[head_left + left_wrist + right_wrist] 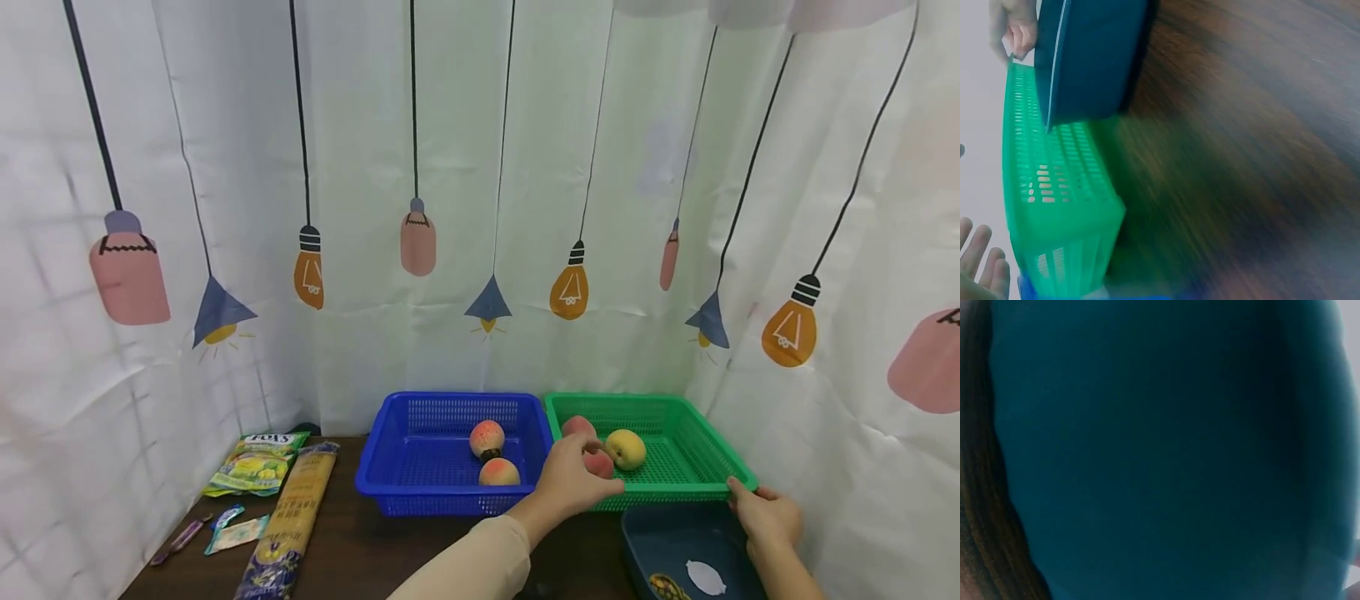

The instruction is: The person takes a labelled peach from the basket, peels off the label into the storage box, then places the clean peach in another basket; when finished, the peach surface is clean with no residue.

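In the head view, my left hand (573, 479) hovers over the near left part of the green basket (697, 490), overlapping a reddish peach (600, 464). The left wrist view shows its fingers (988, 265) apart, with nothing between them. My right hand (767, 518) pinches the basket's rim at the near right corner. A second peach (579, 427) and a yellow round fruit (626, 450) lie inside. Just in front of the basket is a dark blue bin (641, 533), beside my right wrist; its wall fills most of the right wrist view.
A blue basket (382, 479) on the left holds two peaches (499, 472). Farther left on the dark table (367, 554) lie a spaghetti pack (292, 517), a green-yellow candy bag (258, 465) and several small wrapped sweets (237, 534). A patterned curtain (450, 350) hangs behind.
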Demonstrator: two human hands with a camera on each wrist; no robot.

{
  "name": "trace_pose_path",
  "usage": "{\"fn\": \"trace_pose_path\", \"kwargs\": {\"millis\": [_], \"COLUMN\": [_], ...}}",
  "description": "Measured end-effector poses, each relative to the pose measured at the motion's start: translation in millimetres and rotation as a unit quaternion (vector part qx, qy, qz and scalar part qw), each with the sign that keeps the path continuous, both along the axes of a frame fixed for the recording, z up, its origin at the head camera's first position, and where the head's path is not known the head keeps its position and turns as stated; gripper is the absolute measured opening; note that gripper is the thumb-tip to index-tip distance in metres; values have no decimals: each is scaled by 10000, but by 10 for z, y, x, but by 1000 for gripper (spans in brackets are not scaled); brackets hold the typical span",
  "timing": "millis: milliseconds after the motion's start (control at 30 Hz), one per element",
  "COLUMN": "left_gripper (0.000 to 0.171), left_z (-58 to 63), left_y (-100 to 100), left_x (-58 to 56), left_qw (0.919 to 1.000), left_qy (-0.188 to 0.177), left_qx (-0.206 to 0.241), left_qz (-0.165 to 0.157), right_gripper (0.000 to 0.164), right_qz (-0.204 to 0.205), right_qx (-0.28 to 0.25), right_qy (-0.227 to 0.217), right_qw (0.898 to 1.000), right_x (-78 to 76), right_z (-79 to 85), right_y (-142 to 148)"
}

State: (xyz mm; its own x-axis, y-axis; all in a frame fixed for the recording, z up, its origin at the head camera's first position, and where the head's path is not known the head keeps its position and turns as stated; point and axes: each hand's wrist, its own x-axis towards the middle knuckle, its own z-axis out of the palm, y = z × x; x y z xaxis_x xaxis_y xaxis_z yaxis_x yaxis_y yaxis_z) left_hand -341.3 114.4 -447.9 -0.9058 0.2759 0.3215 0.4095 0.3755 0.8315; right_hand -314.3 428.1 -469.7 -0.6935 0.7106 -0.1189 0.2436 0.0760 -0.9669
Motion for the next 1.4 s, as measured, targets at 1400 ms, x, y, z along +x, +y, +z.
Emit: {"fn": "trace_pose_path", "kwargs": {"millis": [1400], "left_gripper": [73], "left_z": [146], "left_y": [-1587], "left_x": [18], "left_qw": [9807], "left_qy": [-1486], "left_qx": [190], "left_qz": [1256], "right_gripper": [69], "right_qz": [1733], "right_qx": [-2757], "right_qy": [1011], "right_qw": [9401], "right_x": [173], "right_z": [-222], "right_y": [-2748]}}
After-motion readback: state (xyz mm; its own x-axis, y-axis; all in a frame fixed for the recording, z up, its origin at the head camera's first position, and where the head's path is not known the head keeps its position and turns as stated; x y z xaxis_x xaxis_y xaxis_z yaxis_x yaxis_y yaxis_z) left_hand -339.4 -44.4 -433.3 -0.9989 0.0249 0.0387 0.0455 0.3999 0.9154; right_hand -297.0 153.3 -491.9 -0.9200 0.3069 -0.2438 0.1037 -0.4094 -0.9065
